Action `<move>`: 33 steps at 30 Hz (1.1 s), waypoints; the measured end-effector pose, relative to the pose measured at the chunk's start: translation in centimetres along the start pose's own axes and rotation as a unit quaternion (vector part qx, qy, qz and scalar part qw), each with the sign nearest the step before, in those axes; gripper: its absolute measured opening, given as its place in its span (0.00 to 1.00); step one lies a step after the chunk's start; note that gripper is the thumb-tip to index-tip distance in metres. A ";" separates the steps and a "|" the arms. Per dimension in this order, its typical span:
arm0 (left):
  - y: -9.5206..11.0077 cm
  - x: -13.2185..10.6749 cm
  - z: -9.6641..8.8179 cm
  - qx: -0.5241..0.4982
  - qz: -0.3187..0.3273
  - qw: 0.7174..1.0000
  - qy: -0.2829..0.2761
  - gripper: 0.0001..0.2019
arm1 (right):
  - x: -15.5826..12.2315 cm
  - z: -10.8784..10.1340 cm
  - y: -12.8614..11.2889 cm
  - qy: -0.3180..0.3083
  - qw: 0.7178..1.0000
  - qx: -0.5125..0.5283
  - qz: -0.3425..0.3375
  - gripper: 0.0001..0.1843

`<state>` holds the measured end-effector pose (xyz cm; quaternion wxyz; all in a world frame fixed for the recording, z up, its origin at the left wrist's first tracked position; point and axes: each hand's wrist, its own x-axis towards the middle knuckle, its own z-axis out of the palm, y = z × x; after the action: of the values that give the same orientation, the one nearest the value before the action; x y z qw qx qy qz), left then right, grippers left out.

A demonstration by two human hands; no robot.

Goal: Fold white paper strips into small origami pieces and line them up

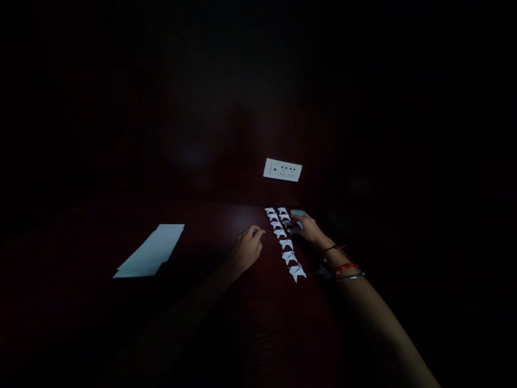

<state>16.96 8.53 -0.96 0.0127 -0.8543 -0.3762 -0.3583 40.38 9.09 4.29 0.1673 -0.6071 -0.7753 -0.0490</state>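
Note:
Two lines of small folded white paper figures (279,233) run away from me on the dark red table. The left line is longer than the right line. My right hand (309,227) is at the near end of the shorter line, with its fingers closed around a folded paper figure (287,223) there, partly in shadow. Under and behind that hand shows a pale blue flat thing (298,212), mostly covered. My left hand (247,249) rests on the table left of the lines, fingers curled together, with nothing visible in them.
A stack of pale paper sheets (151,252) lies flat on the table (218,237) to the left. On the wall behind the figures is a white socket panel (283,170). Deep darkness hides the surroundings. A small dim thing near my right wrist cannot be made out.

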 end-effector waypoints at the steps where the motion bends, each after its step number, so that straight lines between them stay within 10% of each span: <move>1: -0.2 -0.4 -0.6 0.014 -0.004 1.000 0.003 0.17 | 0.0 -0.2 -1.0 0.004 1.000 0.001 -0.007 0.25; 8: -4.7 -5.0 -8.7 0.112 -0.027 0.993 0.019 0.17 | 0.6 1.1 -12.4 -0.056 0.989 0.025 -0.131 0.17; 13: -10.1 -10.3 -15.5 0.156 -0.150 0.975 0.058 0.15 | 0.6 3.8 -22.4 -0.087 0.979 0.059 -0.173 0.19; 17: -13.0 -13.0 -17.3 0.141 -0.247 0.957 0.049 0.15 | 0.6 5.6 -27.9 -0.073 0.974 0.095 -0.192 0.27; 33: -15.5 -12.8 -17.2 0.074 -0.178 0.979 -0.066 0.15 | 3.2 7.0 -30.1 -0.034 0.977 0.031 -0.210 0.16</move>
<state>-9.46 6.50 -0.01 -0.0127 -0.7920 -0.5479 -0.2689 9.53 6.21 2.56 0.1454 -0.4264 -0.8920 -0.0386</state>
